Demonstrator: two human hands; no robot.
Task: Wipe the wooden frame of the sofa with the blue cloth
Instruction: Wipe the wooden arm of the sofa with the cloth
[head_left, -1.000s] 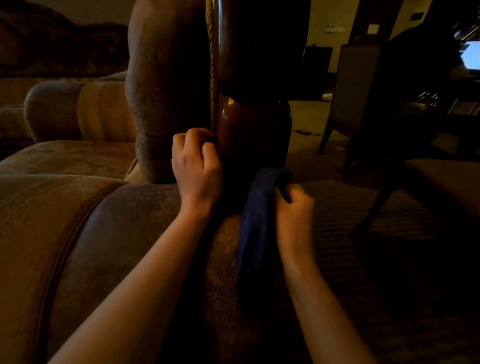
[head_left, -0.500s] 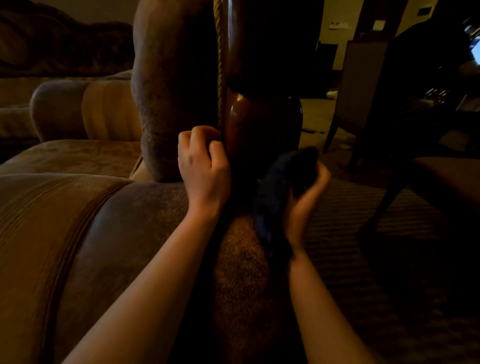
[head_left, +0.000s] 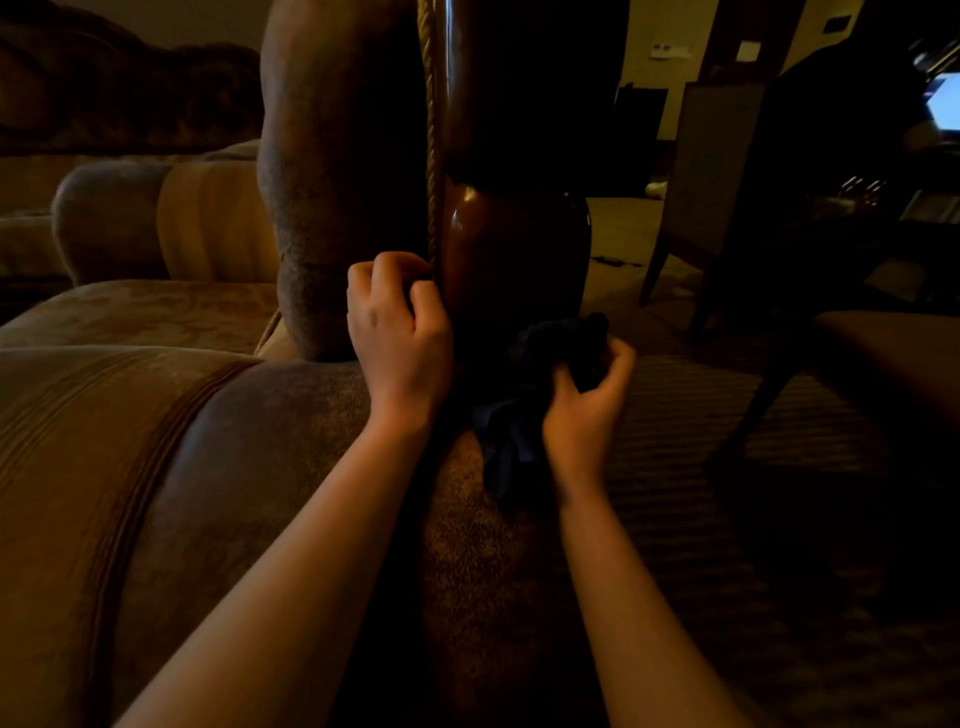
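Observation:
The sofa's dark polished wooden frame (head_left: 514, 249) rises as a rounded post at the centre, with a rope trim (head_left: 430, 156) along its left edge. My left hand (head_left: 397, 332) has its fingers curled round the frame's edge by the rope trim. My right hand (head_left: 587, 400) grips the bunched blue cloth (head_left: 550, 364) against the lower part of the wooden post. A loose end of the cloth hangs down past my wrist. The room is dim and the base of the post is in shadow.
The brown upholstered sofa arm (head_left: 156, 493) fills the lower left, with a back cushion (head_left: 332, 156) above it. A striped carpet (head_left: 727, 441) lies to the right. Chairs (head_left: 717, 171) and dark table legs stand at the right rear.
My right hand has drawn the cloth into a tighter bunch and moved slightly along the lower post. My left hand has stayed on the frame's edge.

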